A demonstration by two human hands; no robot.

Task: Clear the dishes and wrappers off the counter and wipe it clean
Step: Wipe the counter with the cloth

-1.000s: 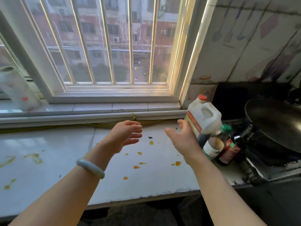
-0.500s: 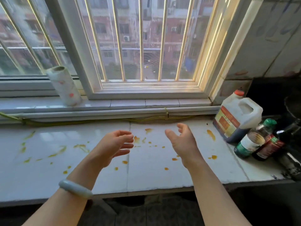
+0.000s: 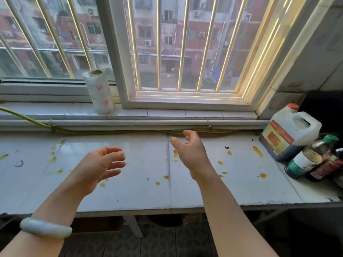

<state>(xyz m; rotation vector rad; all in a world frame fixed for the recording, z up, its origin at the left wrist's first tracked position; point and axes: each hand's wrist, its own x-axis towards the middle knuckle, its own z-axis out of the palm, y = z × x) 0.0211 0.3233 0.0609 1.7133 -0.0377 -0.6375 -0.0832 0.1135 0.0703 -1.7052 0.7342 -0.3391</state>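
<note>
Over stained surface (image 3: 139,191), empty, fingers loosely spread: left hand (image 3: 100,164) straight in front of paper roll (image 3: 100,91), right hand (image 3: 189,154) off to roll's right. Roll upright on sill (image 3: 167,114), slightly tilted, nearer left hand. Likely next: left reach forward for roll.

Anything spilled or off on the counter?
Yes. Orange sauce drips spatter the white counter from its left end to the jug, biggest blob beside the jug. The paper towel roll on the sill leans. The left hand and right hand hover empty.
</note>
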